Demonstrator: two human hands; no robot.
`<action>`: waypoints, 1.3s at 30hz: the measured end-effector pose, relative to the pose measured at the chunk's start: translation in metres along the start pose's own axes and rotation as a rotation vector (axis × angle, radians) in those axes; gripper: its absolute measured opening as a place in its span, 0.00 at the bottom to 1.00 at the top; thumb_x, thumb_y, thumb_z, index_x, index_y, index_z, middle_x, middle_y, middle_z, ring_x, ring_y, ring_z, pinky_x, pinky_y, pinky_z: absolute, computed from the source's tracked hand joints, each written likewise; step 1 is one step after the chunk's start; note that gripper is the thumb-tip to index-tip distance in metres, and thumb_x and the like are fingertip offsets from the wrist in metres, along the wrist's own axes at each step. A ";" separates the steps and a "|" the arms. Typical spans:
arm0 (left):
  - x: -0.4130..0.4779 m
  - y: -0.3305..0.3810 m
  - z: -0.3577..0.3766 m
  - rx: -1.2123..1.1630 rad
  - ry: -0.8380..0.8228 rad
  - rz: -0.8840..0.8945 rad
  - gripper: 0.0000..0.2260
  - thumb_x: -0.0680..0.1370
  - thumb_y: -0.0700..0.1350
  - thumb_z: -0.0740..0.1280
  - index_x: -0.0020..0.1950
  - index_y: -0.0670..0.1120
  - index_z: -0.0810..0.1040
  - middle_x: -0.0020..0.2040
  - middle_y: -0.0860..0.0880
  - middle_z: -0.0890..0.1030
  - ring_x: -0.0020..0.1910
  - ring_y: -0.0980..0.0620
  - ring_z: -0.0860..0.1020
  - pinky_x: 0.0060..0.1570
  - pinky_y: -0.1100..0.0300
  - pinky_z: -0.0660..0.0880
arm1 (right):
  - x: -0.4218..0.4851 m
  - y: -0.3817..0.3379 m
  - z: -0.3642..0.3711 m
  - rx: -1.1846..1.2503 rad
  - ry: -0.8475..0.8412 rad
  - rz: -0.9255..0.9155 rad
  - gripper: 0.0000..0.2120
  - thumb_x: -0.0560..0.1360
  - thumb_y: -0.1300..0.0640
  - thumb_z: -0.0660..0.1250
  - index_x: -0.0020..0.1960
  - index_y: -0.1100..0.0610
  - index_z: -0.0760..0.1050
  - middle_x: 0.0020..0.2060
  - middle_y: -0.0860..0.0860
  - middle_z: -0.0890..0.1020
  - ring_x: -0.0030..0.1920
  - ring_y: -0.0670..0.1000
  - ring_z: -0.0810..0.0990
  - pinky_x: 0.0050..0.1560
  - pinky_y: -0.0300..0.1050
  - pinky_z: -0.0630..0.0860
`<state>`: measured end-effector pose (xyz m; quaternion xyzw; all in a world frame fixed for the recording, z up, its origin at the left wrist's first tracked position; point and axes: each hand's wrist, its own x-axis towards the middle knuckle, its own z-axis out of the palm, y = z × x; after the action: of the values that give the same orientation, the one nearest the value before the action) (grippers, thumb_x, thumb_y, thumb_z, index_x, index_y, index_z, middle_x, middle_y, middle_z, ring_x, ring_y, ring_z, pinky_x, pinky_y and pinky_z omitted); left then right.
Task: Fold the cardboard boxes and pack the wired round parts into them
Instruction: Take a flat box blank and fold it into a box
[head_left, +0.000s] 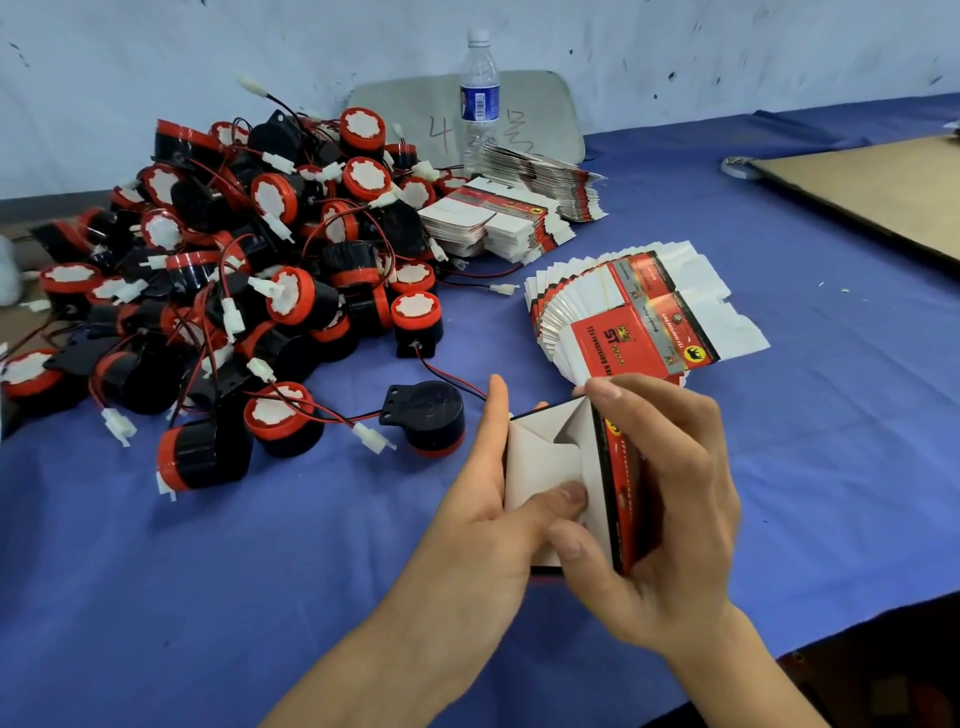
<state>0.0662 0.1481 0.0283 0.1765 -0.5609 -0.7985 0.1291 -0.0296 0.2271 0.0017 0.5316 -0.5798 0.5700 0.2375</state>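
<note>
Parts pile (234, 270) left; flat boxes (639, 317) right; bottle (479, 98) behind.

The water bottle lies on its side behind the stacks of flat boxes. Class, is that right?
No. The water bottle stands upright, not on its side, behind the stacks of flat boxes, as the head view shows.

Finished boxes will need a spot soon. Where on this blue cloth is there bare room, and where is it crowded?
Bare blue cloth lies near left, between the pile of wired round parts and the left hand, and right, between the fanned flat boxes and the brown board. Crowded: the pile, and the stacked flat boxes by the bottle behind.
</note>
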 end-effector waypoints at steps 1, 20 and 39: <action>0.001 0.001 0.000 -0.001 0.000 -0.014 0.36 0.75 0.34 0.63 0.75 0.64 0.55 0.54 0.58 0.84 0.52 0.57 0.82 0.39 0.65 0.78 | 0.000 0.000 0.000 0.006 0.002 -0.001 0.22 0.78 0.48 0.60 0.64 0.63 0.66 0.53 0.62 0.74 0.61 0.44 0.70 0.60 0.34 0.67; 0.013 0.001 -0.017 -0.205 -0.092 -0.154 0.22 0.62 0.40 0.71 0.56 0.42 0.80 0.46 0.44 0.85 0.43 0.50 0.83 0.38 0.59 0.81 | -0.010 0.007 0.003 0.362 0.213 0.142 0.23 0.77 0.43 0.63 0.69 0.50 0.67 0.58 0.57 0.73 0.54 0.71 0.72 0.52 0.56 0.71; 0.000 0.010 -0.010 -0.371 -0.193 0.069 0.37 0.60 0.44 0.82 0.68 0.52 0.74 0.56 0.46 0.83 0.54 0.47 0.82 0.52 0.49 0.80 | -0.011 -0.001 0.000 0.443 0.101 0.306 0.26 0.78 0.43 0.59 0.70 0.58 0.64 0.65 0.61 0.70 0.65 0.64 0.71 0.61 0.59 0.71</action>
<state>0.0704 0.1359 0.0346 0.0532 -0.4198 -0.8964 0.1321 -0.0252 0.2315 -0.0079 0.4479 -0.5018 0.7379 0.0550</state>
